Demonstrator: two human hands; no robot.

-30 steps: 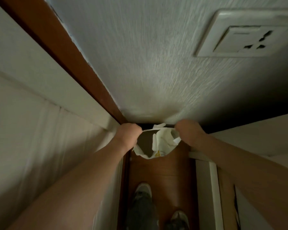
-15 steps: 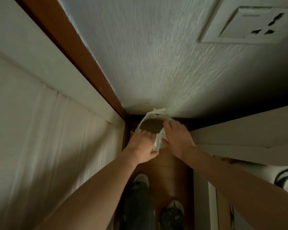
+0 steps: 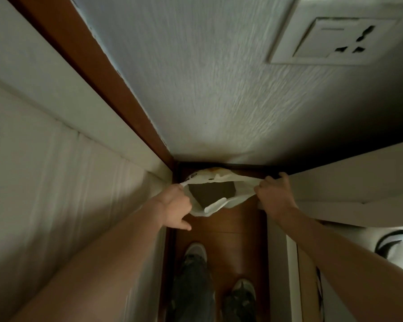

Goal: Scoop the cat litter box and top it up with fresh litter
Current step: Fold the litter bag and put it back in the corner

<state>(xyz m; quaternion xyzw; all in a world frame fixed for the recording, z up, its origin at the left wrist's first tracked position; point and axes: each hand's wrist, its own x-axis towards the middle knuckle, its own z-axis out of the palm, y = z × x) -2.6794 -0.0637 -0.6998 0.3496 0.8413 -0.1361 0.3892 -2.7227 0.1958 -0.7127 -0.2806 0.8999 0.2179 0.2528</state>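
The thin white plastic bag (image 3: 237,194) could tear or slip at the rim — both hands are stretching its mouth wide. The left hand (image 3: 172,205) and the right hand (image 3: 273,194) each pinch an edge, fingers clamped on plastic. The bag hangs above the wooden floor (image 3: 230,228) by the wall; inside shows only a dark patch — contents unclear. No litter box in view.
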